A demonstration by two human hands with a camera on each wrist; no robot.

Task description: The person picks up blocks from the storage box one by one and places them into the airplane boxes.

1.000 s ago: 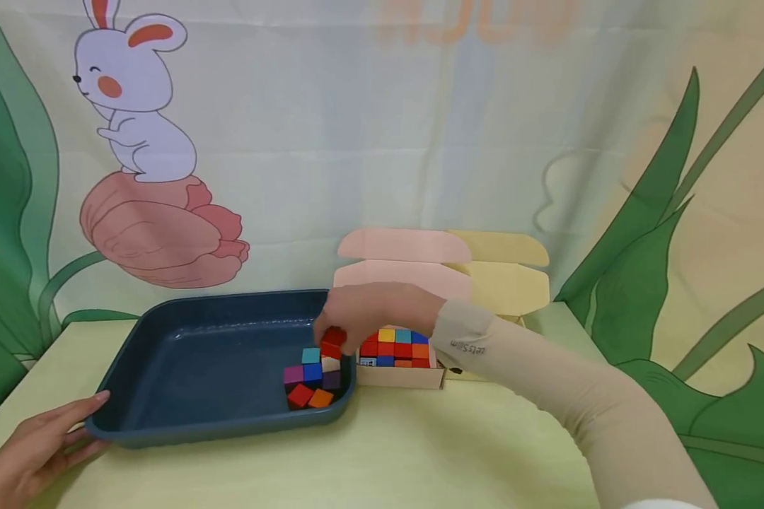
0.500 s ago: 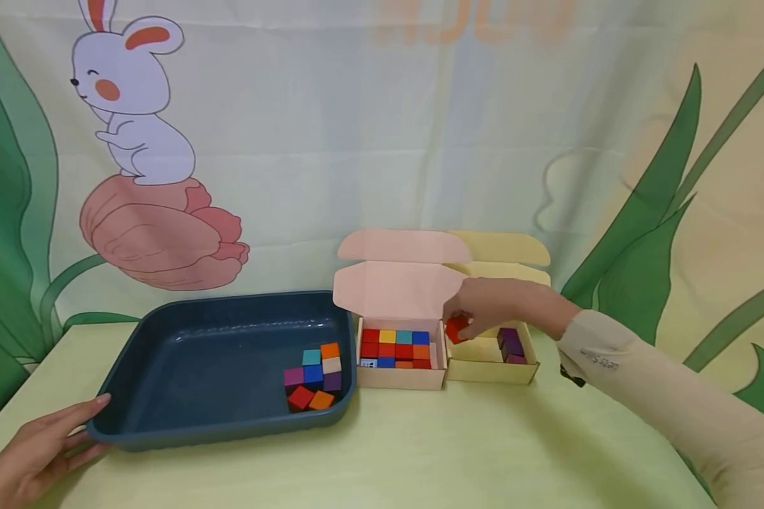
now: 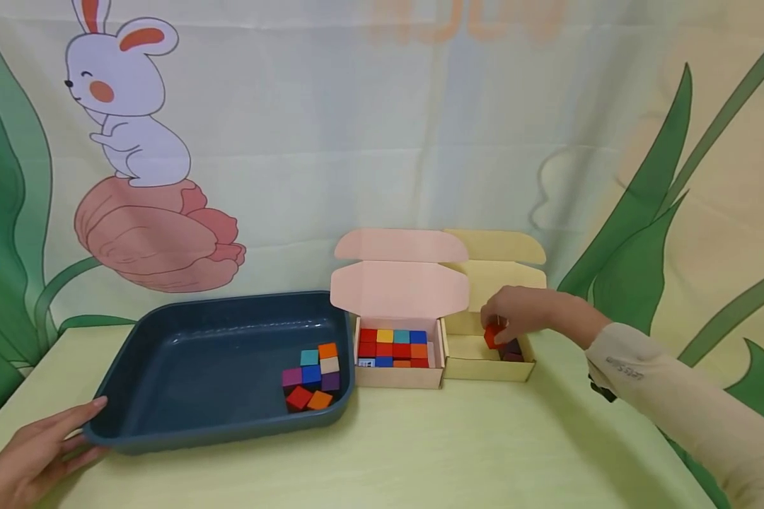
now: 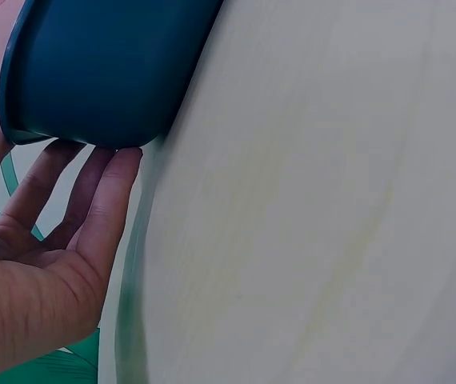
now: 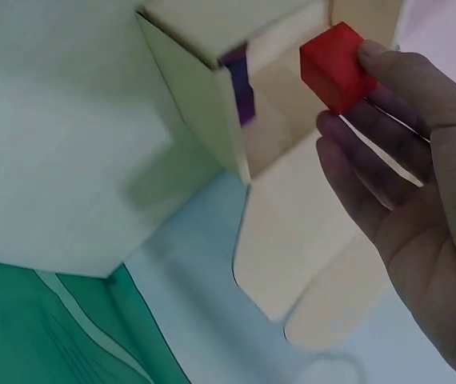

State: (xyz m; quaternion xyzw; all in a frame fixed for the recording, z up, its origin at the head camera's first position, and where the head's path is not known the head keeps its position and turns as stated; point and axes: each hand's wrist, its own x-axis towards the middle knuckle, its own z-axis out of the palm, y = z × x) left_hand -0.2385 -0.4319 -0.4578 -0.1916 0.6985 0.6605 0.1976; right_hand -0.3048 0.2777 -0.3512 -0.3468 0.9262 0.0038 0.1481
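Observation:
My right hand pinches a red cube between thumb and fingers, over the yellow box. Purple blocks stand along that box's right wall, partly hidden by the hand in the head view. At the left, my left hand holds the near left corner of a dark blue tray, thumb at the rim. Its fingertips press on the tray's outer wall in the left wrist view. Several coloured cubes, among them a blue cube, sit together in the tray's right end.
Between tray and yellow box stands a pink box with its lid up, holding rows of coloured cubes. The yellow box's lid is raised too. A printed cloth with a rabbit hangs behind the table.
My right hand has carried the red cube rightward from the tray, past the pink box, to above the yellow box. An orange cube in the tray came into sight. The left hand keeps its place.

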